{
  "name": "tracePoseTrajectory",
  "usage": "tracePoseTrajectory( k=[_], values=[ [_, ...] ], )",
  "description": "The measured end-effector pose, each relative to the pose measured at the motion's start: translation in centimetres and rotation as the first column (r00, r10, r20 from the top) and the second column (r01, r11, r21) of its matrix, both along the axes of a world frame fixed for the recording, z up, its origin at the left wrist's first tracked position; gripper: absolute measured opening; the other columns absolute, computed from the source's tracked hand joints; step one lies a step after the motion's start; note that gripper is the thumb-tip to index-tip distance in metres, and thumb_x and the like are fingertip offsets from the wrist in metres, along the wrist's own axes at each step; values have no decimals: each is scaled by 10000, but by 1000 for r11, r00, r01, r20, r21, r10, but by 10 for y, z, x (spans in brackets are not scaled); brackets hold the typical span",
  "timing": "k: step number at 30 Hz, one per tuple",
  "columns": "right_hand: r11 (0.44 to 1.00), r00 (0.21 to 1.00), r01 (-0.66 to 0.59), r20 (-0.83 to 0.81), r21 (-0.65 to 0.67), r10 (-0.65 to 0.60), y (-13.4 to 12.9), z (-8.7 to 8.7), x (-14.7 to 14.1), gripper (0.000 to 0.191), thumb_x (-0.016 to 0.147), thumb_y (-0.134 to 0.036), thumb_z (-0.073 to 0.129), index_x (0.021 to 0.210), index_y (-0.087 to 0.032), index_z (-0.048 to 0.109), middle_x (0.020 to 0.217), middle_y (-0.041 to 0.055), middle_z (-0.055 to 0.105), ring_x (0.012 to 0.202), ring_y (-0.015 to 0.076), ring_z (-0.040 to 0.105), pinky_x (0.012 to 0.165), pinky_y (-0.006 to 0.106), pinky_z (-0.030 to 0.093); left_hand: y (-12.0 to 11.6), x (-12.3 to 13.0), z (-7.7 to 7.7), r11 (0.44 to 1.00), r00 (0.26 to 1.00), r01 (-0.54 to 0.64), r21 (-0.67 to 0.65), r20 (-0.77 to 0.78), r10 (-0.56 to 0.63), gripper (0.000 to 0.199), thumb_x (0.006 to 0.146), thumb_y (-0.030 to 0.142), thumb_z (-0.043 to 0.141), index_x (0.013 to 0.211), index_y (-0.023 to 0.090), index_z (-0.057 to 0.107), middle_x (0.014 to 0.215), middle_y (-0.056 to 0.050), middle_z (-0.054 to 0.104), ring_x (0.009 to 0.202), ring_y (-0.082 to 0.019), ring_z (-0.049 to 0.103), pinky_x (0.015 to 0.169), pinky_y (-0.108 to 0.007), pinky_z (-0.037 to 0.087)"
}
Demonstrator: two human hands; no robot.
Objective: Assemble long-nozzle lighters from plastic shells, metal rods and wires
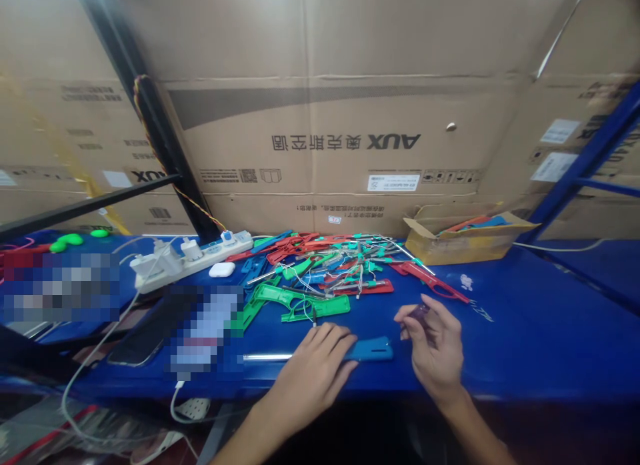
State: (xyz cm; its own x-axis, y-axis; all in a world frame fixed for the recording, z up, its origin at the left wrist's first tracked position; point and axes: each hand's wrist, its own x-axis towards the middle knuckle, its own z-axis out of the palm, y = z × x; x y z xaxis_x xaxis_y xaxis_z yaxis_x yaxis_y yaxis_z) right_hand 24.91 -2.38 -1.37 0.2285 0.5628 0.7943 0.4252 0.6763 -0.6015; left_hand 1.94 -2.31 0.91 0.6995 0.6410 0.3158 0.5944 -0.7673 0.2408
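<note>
A blue long-nosed gas lighter (369,349) lies across the front of the table, its metal tube (267,357) pointing left. My left hand (320,361) is closed over the middle of it, covering the trigger area. To the right of the lighter's end, my right hand (434,341) is raised, pinching a small dark purple piece (420,312) between thumb and fingers. What exactly that piece is cannot be made out. Just beyond my left hand lies a green lighter shell (325,307) with a thin white wire near it.
A heap of red, green and blue lighter parts (345,261) spreads behind my hands, a red shell (435,283) at its right. Further back stand an open carton (460,246) and a power strip (200,255). Phones, one a dark phone (150,328), and an earbud case (222,270) lie left.
</note>
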Motion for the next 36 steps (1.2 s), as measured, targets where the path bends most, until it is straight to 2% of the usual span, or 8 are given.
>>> tracePoseTrajectory(
  k=[5,11,15,19,24,28,31,36],
  values=[
    [998,989,59,137,7,-60,-1,2,3,426,1014,-193,592,1427,-278,531,903,2,734,648,116,674,627,250,609,0,0,-1,1000,1000,2,18,4,-3,302,1065,291,513,1353,203,532,1308,-90,627,1200,-279,582,1033,-482,496],
    [999,988,-41,150,-1,40,-3,8,0,464,1064,-155,418,1496,-309,481,1126,63,725,840,166,724,754,350,642,0,0,-1,999,1000,-1,39,5,1,304,1067,298,504,1351,194,542,1293,-93,635,1191,-278,593,1014,-477,512],
    [994,988,-110,109,13,108,-1,3,1,537,1021,-115,523,1511,-320,446,1092,60,693,792,156,709,733,352,636,0,-1,0,999,1000,0,44,10,-1,303,1071,309,497,1350,203,548,1285,-90,638,1191,-271,596,1014,-468,516],
    [989,983,-143,120,27,139,0,2,5,510,974,-101,606,1432,-317,536,990,39,645,816,176,691,708,361,623,0,-1,0,999,1000,0,54,12,-1,300,1078,314,473,1345,203,553,1280,-96,642,1183,-273,601,1014,-471,515],
    [990,982,-136,133,33,130,-3,7,3,492,1033,-100,462,1471,-319,515,1140,74,667,854,173,703,755,379,618,0,0,-1,999,1000,2,34,7,-2,304,1068,303,504,1353,203,542,1294,-90,635,1195,-275,592,1021,-474,509],
    [995,993,-98,68,26,96,-4,6,0,533,1025,-94,498,1497,-339,478,1070,40,674,771,143,703,728,346,625,0,0,0,999,1000,0,36,10,-1,295,1068,298,502,1344,204,545,1284,-88,638,1185,-273,597,1011,-466,513],
    [992,991,-116,68,40,114,-3,3,2,534,1005,-95,546,1474,-347,504,1034,31,657,750,145,698,699,343,632,0,-1,1,998,1000,2,59,24,-3,289,1078,309,476,1336,205,556,1267,-95,647,1181,-267,602,1011,-451,514],
    [985,985,-166,63,39,163,-2,0,3,514,1022,-101,507,1478,-339,511,1071,57,645,763,164,694,684,374,649,-1,0,-1,999,1000,5,50,24,-6,295,1074,308,488,1345,210,554,1272,-93,643,1181,-268,600,1008,-451,516]
  ],
)
